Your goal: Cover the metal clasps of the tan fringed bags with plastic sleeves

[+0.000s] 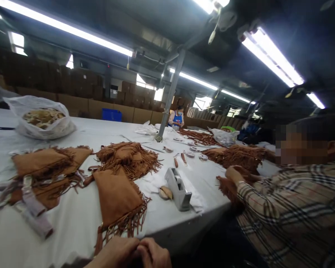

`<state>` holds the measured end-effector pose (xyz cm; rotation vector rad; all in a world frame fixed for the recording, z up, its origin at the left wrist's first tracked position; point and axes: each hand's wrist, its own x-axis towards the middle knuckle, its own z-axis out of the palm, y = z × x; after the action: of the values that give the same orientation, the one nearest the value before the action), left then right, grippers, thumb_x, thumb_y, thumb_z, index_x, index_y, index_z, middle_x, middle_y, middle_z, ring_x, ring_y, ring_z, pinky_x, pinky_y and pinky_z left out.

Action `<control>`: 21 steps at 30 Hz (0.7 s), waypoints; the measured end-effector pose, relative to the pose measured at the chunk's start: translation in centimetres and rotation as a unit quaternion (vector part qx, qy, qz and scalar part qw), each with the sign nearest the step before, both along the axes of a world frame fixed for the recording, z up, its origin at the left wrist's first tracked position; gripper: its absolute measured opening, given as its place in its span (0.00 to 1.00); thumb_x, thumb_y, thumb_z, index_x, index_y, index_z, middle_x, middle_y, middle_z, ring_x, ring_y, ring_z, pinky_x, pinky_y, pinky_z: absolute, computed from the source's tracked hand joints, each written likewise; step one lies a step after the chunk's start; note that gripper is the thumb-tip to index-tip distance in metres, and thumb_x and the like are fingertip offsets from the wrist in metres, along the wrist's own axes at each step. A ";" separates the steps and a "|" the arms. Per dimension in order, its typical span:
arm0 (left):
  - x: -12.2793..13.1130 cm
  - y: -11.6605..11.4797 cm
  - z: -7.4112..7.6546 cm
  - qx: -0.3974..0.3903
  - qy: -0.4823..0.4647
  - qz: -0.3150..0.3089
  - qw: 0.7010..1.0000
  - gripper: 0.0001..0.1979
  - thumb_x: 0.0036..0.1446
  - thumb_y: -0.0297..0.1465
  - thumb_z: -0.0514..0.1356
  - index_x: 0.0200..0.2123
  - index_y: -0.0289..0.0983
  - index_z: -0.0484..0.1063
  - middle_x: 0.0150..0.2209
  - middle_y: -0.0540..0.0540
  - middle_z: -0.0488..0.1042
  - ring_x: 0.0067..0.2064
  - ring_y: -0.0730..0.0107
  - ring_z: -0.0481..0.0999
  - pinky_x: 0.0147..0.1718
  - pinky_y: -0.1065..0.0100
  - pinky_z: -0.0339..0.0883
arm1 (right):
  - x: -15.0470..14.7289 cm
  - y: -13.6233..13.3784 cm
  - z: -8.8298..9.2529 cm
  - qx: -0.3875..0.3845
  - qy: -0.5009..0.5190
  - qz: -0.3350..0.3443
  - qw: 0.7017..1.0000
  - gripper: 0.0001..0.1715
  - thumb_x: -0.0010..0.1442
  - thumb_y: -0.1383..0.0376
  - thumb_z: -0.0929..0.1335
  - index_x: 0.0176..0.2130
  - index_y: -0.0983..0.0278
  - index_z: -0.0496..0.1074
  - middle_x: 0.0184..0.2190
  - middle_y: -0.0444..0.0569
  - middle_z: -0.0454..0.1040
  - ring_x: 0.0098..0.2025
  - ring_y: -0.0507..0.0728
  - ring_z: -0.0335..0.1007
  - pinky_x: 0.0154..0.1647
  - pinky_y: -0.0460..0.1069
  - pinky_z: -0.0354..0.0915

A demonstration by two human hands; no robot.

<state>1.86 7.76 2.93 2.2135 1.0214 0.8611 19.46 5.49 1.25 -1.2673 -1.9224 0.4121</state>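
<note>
Far to the left of the left hand [114,250] and well beyond it, a white plastic bag [46,124] of tan pieces sits on the white-covered worktop [75,219]. Nearer, still leftward, brown fringed pouches [41,162] lie overlapping. Just beyond the left hand is a brown fringed pouch with a strap [118,197], flat on the worktop; a fringed heap [128,156] lies behind it. The left hand and right hand [155,254] meet, fingers curled together; whether they grip anything cannot be told. Beyond the right hand, slightly rightward, stands a grey tape dispenser [180,191], a small tan object [165,192] beside it. Farther right, a co-worker in a checked sleeve [265,201] handles brown fringed material [227,188].
</note>
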 end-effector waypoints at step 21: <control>-1.8 3.5 -4.5 -0.407 -0.340 0.219 0.819 0.32 0.38 0.61 0.56 0.31 0.38 0.65 0.11 0.62 0.52 0.11 0.82 0.46 0.11 0.76 0.37 | 7.8 17.0 -2.3 -0.040 -0.305 -0.213 0.927 0.24 0.60 0.69 0.58 0.52 0.59 0.71 0.26 0.52 0.78 0.25 0.57 0.75 0.25 0.48 0.67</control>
<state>0.01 11.28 -1.57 0.8511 1.2152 1.0302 27.30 22.47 -1.07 -1.9832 -2.0393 -0.1587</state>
